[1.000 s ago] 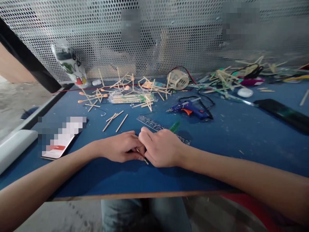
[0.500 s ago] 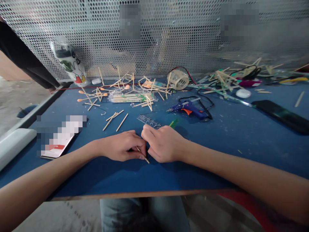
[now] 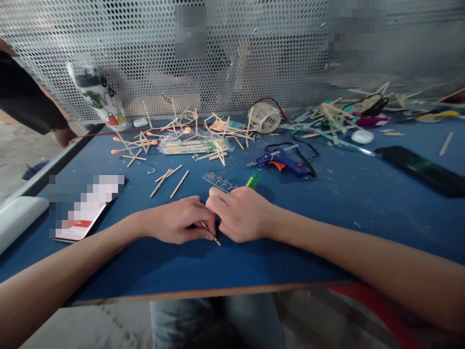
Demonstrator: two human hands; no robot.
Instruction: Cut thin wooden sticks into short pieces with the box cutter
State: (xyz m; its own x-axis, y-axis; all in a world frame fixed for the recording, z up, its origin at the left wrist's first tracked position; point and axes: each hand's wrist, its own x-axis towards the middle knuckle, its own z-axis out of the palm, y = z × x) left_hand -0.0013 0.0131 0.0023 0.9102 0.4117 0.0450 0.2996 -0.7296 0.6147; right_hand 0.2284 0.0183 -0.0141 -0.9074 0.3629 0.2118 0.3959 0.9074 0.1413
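My left hand (image 3: 187,220) rests on the blue table, its thumb and fingers pinching a thin wooden stick (image 3: 217,240). The stick's near end sticks out below the fingertips. Pressed close beside it, my right hand (image 3: 245,215) is closed in a fist. A green see-through plastic tool (image 3: 253,180) pokes out behind the right knuckles; its other end is hidden in the hand. Just beyond the hands lies a dark stencil ruler (image 3: 220,182), partly covered by the right hand. Several short cut sticks (image 3: 179,184) lie ahead of my left hand.
Beyond the hands is a blue glue gun (image 3: 285,162). Bagged sticks (image 3: 192,146) and stick structures line the perforated metal screen. A printed bottle (image 3: 103,99) stands back left. Phones lie left (image 3: 90,208) and right (image 3: 423,169). A person's dark sleeve (image 3: 27,97) shows far left.
The view has shifted slightly, moving the scene left. The green tool has tilted and shifted a little behind my right hand. Both hands keep their grip; the person at the left has moved.
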